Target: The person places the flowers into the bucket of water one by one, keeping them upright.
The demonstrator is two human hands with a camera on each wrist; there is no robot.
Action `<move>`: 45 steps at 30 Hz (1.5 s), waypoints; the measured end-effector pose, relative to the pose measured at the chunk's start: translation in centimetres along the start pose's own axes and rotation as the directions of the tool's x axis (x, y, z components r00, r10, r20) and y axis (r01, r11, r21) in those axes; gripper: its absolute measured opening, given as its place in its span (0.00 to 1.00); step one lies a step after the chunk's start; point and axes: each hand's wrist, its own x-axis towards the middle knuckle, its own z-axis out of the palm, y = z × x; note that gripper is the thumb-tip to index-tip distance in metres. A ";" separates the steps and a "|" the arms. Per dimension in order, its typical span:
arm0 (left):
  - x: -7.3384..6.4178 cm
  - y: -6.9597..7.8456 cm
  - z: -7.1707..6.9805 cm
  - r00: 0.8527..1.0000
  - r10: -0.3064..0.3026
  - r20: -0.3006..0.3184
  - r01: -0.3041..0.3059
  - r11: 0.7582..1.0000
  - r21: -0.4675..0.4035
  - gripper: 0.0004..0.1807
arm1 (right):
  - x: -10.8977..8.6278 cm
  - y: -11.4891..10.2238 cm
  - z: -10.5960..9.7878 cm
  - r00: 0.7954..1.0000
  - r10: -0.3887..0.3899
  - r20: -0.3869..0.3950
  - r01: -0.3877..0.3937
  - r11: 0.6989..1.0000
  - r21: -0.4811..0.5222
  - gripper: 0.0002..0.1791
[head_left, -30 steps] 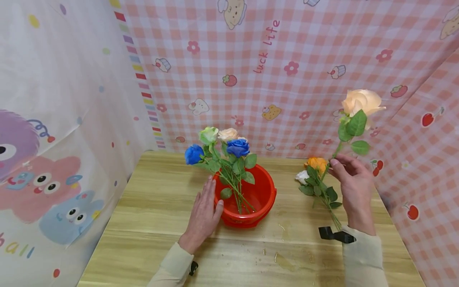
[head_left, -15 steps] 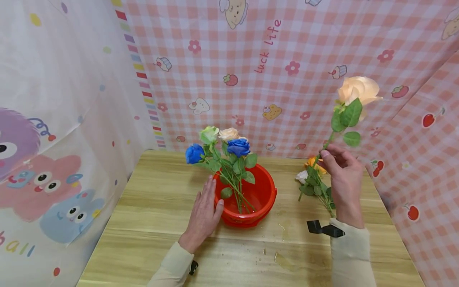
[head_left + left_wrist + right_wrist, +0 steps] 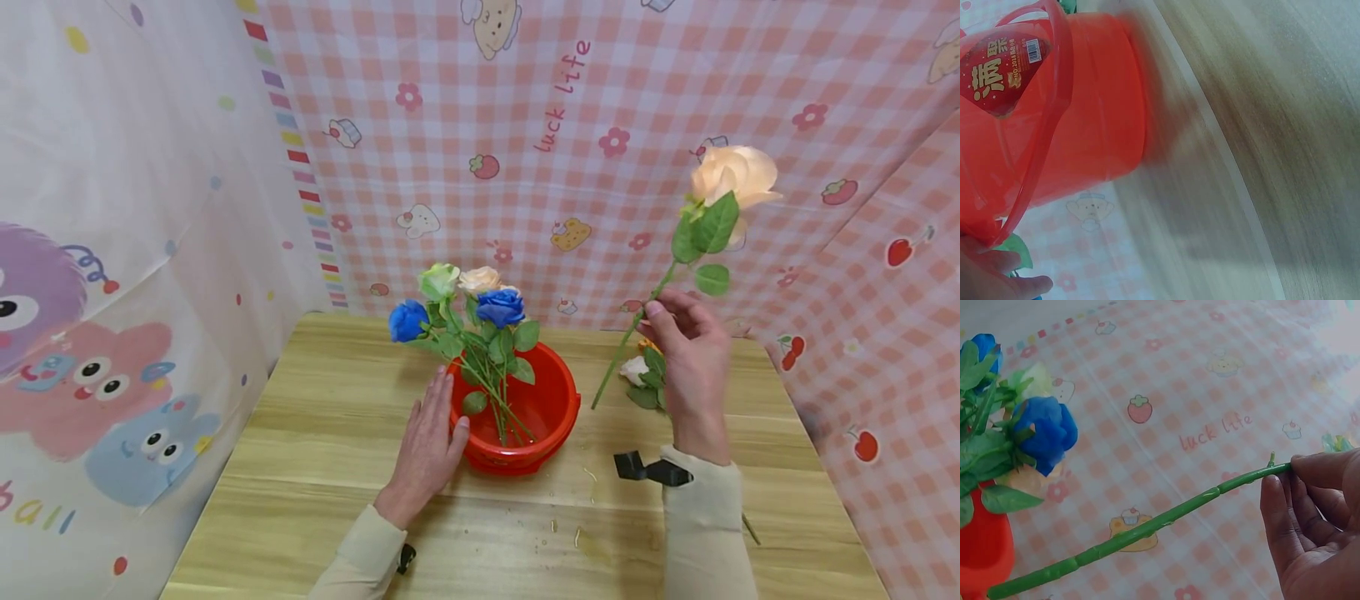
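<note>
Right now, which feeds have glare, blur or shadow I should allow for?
Head: evenly lit, peach rose clear. Left wrist: hazy, grain smeared on the tabletop, soft shadow beside the red bucket. Right wrist: glare at top right, washing out the checked backdrop; rose stem crisp.

Left wrist view crops the red bucket [image 3: 1100, 119].

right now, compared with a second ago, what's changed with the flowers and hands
The right hand has moved left toward the red bucket, carrying the peach rose left and a little higher in the head view. It now covers more of the orange rose. Nothing was let go or newly grasped. The left hand stays against the bucket, and the blue roses in it look unmoved.
</note>
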 end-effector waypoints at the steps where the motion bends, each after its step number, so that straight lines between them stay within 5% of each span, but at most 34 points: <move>1: 0.0 0.0 0.0 1.000 -0.002 0.002 0.002 1.000 -0.001 0.37 | 0.0 0.1 0.2 1.000 -0.004 0.002 0.004 1.000 -0.001 0.09; 19: 0.1 -0.1 0.1 1.000 -0.005 0.007 0.005 1.000 0.006 0.36 | 0.3 2.1 3.1 0.998 0.067 0.002 -0.067 0.998 -0.004 0.07; 45: 0.1 -0.1 0.1 1.000 -0.011 0.014 0.011 1.000 0.006 0.37 | 0.7 7.8 4.8 0.982 0.183 0.047 -0.179 0.981 -0.071 0.08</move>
